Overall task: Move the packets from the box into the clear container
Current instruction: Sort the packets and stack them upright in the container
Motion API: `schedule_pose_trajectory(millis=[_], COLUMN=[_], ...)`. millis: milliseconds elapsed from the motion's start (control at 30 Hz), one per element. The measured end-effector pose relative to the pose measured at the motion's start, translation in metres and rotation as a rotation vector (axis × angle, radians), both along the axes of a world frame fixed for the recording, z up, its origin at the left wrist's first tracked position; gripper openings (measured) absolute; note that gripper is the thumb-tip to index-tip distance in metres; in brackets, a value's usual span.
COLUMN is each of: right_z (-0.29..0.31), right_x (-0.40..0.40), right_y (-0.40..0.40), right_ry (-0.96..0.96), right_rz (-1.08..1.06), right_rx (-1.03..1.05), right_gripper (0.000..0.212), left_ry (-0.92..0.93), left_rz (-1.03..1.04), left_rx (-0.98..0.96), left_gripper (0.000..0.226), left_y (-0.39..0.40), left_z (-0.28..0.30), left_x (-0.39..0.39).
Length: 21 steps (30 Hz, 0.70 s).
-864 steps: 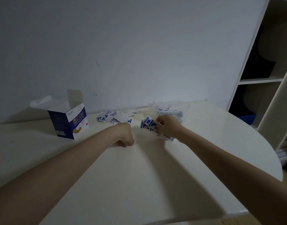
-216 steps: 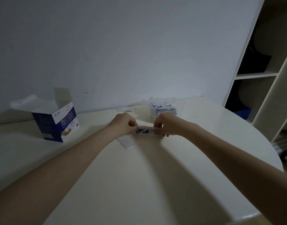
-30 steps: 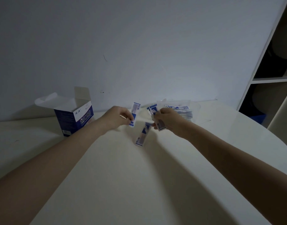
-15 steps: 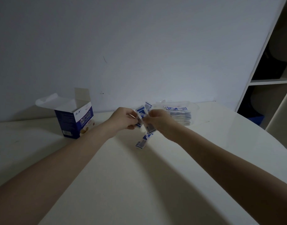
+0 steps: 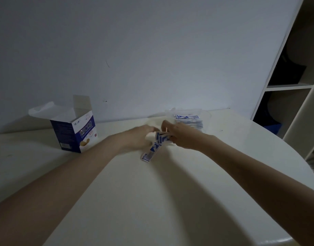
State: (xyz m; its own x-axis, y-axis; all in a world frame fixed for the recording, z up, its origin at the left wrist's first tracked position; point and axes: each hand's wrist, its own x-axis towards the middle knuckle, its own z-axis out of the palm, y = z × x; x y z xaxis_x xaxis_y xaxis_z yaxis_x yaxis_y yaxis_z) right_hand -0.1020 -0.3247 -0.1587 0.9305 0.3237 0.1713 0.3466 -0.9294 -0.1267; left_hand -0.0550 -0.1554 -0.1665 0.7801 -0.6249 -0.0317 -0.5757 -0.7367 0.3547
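- Both hands meet mid-table: the right hand (image 5: 183,137) has its fingers curled round a small bunch of packets (image 5: 161,137), while the left hand (image 5: 141,137) is right up against the same bunch. It's blurred, so I honestly can't tell if the left is pinching anything or just touching.
- One more loose packet (image 5: 150,153) hangs or lies just below the bunch, long axis slanting from lower-left up to upper-right, toward the right hand. Can't say for sure whether it's resting on the table (image 5: 152,201) or dangling.
- What matters here: the clear container (image 5: 205,118) sits just beyond and slightly right of the right hand, already holding a neat stack of packets. So the right hand is clearly the nearer one, and I'd guess it does the drop.
- The stack inside lies flat with its long side running left-right, so the bunch probably needs squaring up the same way first.
- The box (image 5: 76,132) stands open well off to the left, out of the path.
- Room-wise: wall close behind the container, table edge curving away on the right, lots of bare table toward the camera.
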Motion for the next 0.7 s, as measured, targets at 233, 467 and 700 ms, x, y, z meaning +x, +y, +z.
schedule_pose_trajectory(millis=[233, 467, 700], right_z=[-0.021, -0.020, -0.011], right_x=[0.002, -0.005, 0.000], right_y=[-0.026, -0.018, -0.006], right_ry=[0.152, 0.357, -0.020], right_rz=[-0.100, -0.123, -0.150], right_rx=[0.191, 0.914, 0.357], right_gripper=[0.017, 0.030, 0.017], left_ry=[0.076, 0.320, 0.538], left_rz=[-0.043, 0.257, 0.229], left_rx=[0.279, -0.547, -0.724], left_gripper=[0.044, 0.022, 0.019], left_y=[-0.021, -0.019, -0.012], left_z=[0.010, 0.002, 0.002], left_x=[0.000, 0.012, -0.003])
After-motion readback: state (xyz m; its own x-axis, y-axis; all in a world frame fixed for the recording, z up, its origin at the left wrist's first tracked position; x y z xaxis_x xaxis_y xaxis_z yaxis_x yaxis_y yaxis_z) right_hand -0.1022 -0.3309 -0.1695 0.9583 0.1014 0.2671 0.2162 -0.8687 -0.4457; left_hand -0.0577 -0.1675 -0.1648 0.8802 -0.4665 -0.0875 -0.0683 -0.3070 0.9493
